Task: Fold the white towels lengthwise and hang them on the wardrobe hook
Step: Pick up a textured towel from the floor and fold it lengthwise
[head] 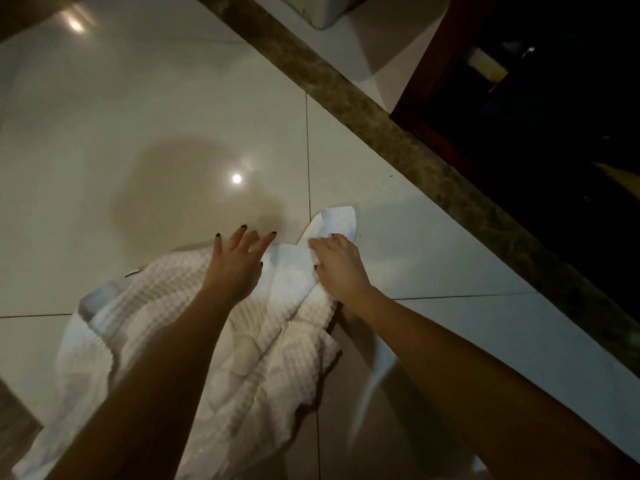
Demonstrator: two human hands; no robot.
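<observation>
Floor [138, 133]: glossy cream tiles, thin dark joints, one bright lamp reflection [236, 178]. Brown marble strip [398, 140]: runs diagonally across the tiles; dark wooden cabinet [536, 116] beyond it, at the right.

White towel [194, 306]: waffle weave, bunched and creased, low over the tiles beneath both forearms, its smooth border at the far end.

Left hand [239, 261]: arm stretched forward, palm down, fingers straight and spread, dark nails, lying on the towel's far edge, gripping nothing.

Right hand [339, 265]: arm stretched forward, wrist bent inward, fingers curled and pinching the towel's smooth border, just beside the left hand.
</observation>
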